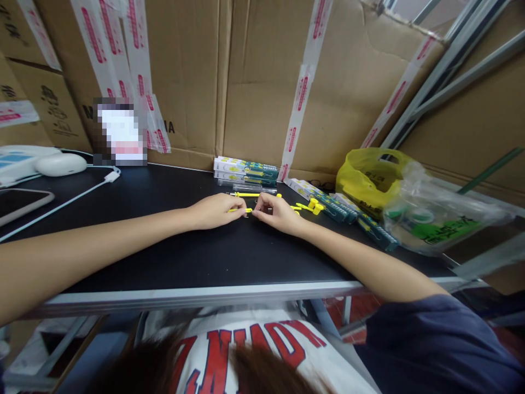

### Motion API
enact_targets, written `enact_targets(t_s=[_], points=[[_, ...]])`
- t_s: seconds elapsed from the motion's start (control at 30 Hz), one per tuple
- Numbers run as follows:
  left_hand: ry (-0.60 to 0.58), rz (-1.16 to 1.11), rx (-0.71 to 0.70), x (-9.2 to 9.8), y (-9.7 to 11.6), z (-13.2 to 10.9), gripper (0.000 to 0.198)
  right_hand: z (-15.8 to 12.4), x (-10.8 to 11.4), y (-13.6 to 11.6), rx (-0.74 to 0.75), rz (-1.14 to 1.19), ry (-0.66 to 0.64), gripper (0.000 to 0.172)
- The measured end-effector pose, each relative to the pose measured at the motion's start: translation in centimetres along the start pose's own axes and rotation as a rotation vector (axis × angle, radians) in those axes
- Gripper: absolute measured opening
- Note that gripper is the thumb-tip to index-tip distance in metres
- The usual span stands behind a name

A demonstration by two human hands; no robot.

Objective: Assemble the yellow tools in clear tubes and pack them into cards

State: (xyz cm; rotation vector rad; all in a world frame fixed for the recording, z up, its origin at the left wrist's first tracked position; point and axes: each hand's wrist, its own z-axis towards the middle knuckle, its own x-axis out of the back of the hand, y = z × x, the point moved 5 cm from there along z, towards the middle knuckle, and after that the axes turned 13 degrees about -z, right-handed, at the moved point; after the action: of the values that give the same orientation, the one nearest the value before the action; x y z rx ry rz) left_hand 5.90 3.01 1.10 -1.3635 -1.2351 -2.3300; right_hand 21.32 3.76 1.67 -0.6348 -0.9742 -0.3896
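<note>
My left hand [215,211] and my right hand [276,213] meet at the middle of a black table [164,251]. Both pinch a small yellow pen-like part [241,210] between thumb and fingers; the left holds its yellow end, the right a tiny piece at its tip that I cannot make out. Another yellow pen [250,194] lies just behind the hands. Several yellow clips [307,207] lie to the right of my right hand.
Green-and-white flat boxes [246,169] are stacked at the back, more boxes [348,210] lie at right. A yellow plastic bag [371,180] and a clear bag [435,219] sit far right. A white cable [69,197], phone [20,203] and white device [61,163] are at left. Cardboard walls stand behind.
</note>
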Motion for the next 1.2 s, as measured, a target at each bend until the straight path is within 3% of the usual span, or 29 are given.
enact_targets(t_s=[0.57, 1.2], points=[[-0.031, -0.005, 0.018, -0.1, -0.12, -0.03, 0.032, -0.09, 0.5, -0.74, 0.091, -0.242, 0.023, 0.014], [-0.022, 0.039, -0.043, -0.18, -0.18, 0.01, 0.03, -0.14, 0.09, -0.41, 0.057, -0.336, -0.062, 0.02]])
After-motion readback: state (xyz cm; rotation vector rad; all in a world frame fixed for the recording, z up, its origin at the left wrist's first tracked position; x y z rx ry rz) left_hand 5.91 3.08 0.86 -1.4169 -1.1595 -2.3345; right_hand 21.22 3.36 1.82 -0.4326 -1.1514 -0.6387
